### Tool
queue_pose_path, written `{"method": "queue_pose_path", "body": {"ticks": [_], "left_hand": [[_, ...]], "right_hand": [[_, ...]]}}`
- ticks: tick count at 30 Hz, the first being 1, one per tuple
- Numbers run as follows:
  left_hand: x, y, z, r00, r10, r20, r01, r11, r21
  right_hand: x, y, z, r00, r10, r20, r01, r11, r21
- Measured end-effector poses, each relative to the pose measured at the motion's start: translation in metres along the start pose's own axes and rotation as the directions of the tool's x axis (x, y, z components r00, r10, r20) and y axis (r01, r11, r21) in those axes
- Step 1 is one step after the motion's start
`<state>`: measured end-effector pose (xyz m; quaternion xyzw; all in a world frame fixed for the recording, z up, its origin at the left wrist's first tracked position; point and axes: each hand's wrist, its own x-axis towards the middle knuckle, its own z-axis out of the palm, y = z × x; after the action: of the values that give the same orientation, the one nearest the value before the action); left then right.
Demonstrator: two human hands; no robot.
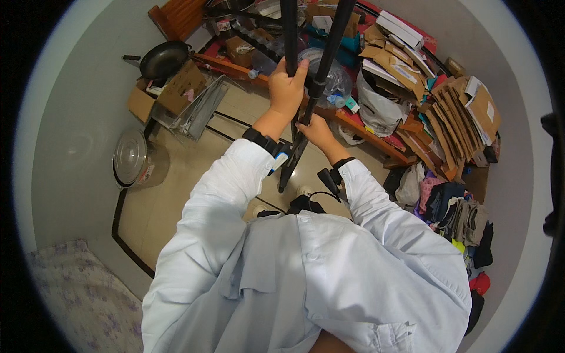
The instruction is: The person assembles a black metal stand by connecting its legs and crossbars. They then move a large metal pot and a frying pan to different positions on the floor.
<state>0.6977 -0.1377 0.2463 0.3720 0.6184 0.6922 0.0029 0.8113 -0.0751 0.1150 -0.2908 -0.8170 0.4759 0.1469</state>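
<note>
Object held: a black tripod (306, 88) with folded legs, upright in front of the person's chest, its lower tip above the tiled floor (170, 200).
Left hand (287, 88): grip closed around one leg tube, thumb up along it.
Right hand (313, 130): lower down, grip closed on the leg bundle near a joint; fingers partly hidden, so the exact hold cannot be told.
Surroundings: cluttered low shelf (353, 123) just behind the legs, with a clear plastic jug (335, 76), a white bag (376, 109) and stacked cardboard (453, 117); a frying pan (162, 59) to the left.
Risk, pinch: in my judgement the right fingers sit close to a leg joint; a section sliding suddenly could nip them.
Risk, strike: the upper tubes run out of view; swinging them could knock the jug or cardboard.
Risk, drop: a loosened hold lets the tip hit the tiles.
</note>
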Motion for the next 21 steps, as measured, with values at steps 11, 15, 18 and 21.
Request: {"method": "queue_pose_path", "body": {"ticks": [11, 15, 18, 21], "left_hand": [[-0.008, -0.007, -0.026, 0.971, -0.156, 0.183, 0.156, 0.988, 0.015], [-0.011, -0.011, -0.033, 0.976, -0.121, 0.182, 0.097, 0.986, 0.134], [-0.012, -0.014, -0.038, 0.987, -0.07, 0.142, 0.051, 0.99, 0.13], [-0.009, -0.019, -0.046, 0.987, -0.139, 0.075, 0.127, 0.981, 0.147]], "right_hand": [[0.011, -0.075, -0.032, 0.965, -0.258, -0.05, 0.252, 0.853, 0.458], [0.002, -0.119, -0.046, 0.865, -0.467, -0.182, 0.496, 0.745, 0.446], [0.001, -0.137, -0.054, 0.927, -0.342, -0.157, 0.376, 0.855, 0.357], [-0.001, -0.137, -0.059, 0.926, -0.251, -0.281, 0.328, 0.904, 0.273]]}}
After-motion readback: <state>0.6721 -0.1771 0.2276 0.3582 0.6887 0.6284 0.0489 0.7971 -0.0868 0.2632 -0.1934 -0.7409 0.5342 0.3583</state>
